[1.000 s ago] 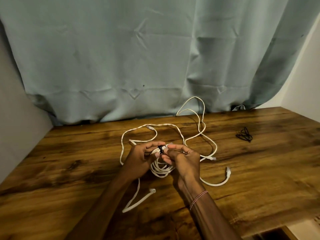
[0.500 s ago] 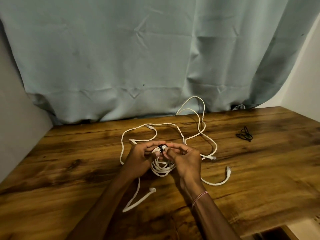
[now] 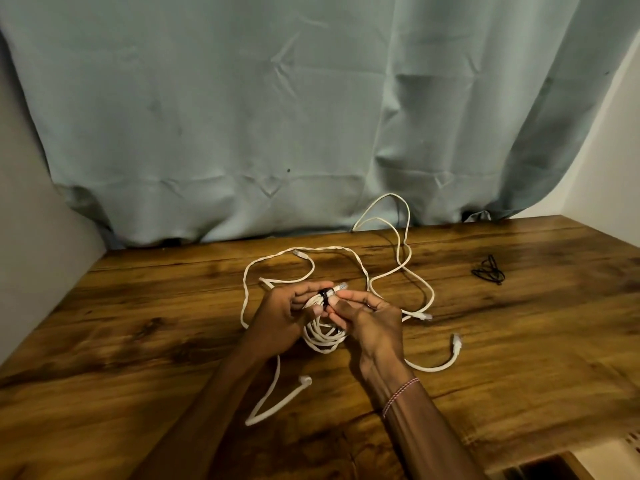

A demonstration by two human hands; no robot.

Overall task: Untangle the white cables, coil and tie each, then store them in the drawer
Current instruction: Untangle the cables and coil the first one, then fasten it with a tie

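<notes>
A coiled white cable (image 3: 323, 337) hangs between my two hands just above the wooden table (image 3: 138, 323). A black tie (image 3: 325, 295) is wrapped around the top of the coil. My left hand (image 3: 280, 315) grips the coil beside the tie. My right hand (image 3: 372, 318) pinches the tie with thumb and forefinger. Loose white cables (image 3: 349, 252) sprawl on the table around and behind my hands, with plug ends at the right (image 3: 456, 341) and near front (image 3: 304, 380).
A small bunch of black ties (image 3: 489, 270) lies at the far right of the table. A teal curtain (image 3: 311, 116) hangs behind the table. Walls close in at left and right. The table's front right edge shows a gap below (image 3: 543, 469).
My hands have barely shifted; the right fingers have worked around the black tie on the coil. The loose cables lie as before.
</notes>
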